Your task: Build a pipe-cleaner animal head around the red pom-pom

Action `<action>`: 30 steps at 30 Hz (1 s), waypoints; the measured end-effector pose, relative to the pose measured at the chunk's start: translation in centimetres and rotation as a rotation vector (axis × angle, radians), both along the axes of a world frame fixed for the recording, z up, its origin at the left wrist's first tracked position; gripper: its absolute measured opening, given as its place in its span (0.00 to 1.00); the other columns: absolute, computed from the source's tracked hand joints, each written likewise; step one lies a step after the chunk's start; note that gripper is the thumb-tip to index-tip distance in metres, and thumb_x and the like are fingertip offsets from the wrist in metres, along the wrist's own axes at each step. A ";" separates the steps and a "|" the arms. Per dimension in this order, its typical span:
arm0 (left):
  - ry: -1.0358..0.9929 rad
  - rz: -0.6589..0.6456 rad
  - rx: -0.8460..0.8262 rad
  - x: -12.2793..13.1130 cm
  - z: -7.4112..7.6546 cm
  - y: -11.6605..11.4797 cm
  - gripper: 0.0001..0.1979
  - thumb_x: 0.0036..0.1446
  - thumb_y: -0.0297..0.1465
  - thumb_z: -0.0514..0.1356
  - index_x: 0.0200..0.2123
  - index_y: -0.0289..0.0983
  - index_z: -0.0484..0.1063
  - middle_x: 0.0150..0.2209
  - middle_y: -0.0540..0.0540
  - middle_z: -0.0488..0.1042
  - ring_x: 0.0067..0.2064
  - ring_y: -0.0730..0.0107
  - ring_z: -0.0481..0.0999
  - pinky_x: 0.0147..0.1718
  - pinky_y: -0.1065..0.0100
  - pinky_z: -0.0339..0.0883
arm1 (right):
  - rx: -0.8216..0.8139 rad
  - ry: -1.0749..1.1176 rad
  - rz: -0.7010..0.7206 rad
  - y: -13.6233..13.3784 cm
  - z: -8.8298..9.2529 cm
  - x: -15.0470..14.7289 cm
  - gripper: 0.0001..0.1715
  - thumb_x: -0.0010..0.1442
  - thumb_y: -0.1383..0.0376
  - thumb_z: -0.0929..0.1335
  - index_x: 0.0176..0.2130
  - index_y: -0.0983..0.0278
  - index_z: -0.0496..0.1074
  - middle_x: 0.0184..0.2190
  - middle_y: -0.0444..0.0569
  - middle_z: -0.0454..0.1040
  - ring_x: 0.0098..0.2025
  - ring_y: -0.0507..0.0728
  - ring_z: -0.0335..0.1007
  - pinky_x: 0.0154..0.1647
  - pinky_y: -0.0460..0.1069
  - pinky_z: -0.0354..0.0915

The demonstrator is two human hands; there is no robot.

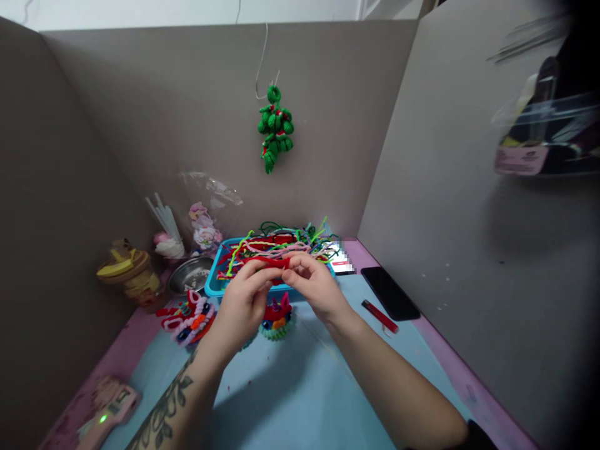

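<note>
A piece of red fuzzy pipe cleaner (277, 263) is pinched between the fingertips of both my hands, in front of the basket. My left hand (246, 297) grips it from the left, with a leaf tattoo along the forearm. From the other side my right hand (316, 286) closes thumb and fingers on its right end. Below my hands sits a small fuzzy figure (277, 326) with a red top, orange middle and green fringe, partly covered by my left hand. Left of my wrist lies a red, pink and white fuzzy figure (191, 322).
Behind my hands stands a blue basket (213, 282) heaped with coloured pipe cleaners. A metal bowl (190, 275) is left of it. A black phone (390, 294) and a red cutter-like tool (379, 315) lie right. A pink device (110, 409) is front left. Grey partitions enclose the table.
</note>
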State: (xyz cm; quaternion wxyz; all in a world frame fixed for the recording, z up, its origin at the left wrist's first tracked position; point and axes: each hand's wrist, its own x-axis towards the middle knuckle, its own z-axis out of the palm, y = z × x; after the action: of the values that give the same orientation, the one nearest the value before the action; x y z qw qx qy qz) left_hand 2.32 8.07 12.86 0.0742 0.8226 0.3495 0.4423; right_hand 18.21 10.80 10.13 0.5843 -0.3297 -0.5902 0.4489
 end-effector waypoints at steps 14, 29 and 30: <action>-0.018 -0.018 -0.069 -0.3 0.5 -0.1 0.14 0.60 0.20 0.51 0.41 0.37 0.74 0.40 0.44 0.72 0.42 0.68 0.72 0.41 0.66 0.68 | 0.003 0.020 0.011 0.0 -0.1 -0.2 0.19 0.48 0.53 0.73 0.24 0.61 0.65 0.37 0.46 0.69 0.42 0.56 0.66 0.40 0.50 0.64; -0.052 -0.026 -0.094 -0.1 0.5 -0.2 0.14 0.60 0.20 0.51 0.40 0.36 0.74 0.39 0.44 0.72 0.41 0.69 0.72 0.40 0.67 0.68 | 0.004 0.022 0.002 -0.2 0.0 -0.4 0.20 0.47 0.54 0.74 0.23 0.62 0.63 0.39 0.47 0.68 0.39 0.55 0.66 0.36 0.49 0.63; -0.046 -0.027 -0.091 -0.1 0.5 -0.2 0.14 0.60 0.20 0.51 0.40 0.37 0.74 0.39 0.44 0.72 0.41 0.69 0.72 0.41 0.67 0.68 | 0.002 0.017 0.001 -0.2 0.0 -0.3 0.19 0.47 0.55 0.74 0.23 0.62 0.64 0.40 0.47 0.68 0.40 0.55 0.66 0.36 0.48 0.63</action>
State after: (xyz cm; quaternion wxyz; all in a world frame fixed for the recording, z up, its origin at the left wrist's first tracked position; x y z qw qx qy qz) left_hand 2.19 7.83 13.37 0.1255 0.8126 0.3564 0.4438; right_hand 17.87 10.58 10.10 0.5892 -0.3251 -0.5859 0.4515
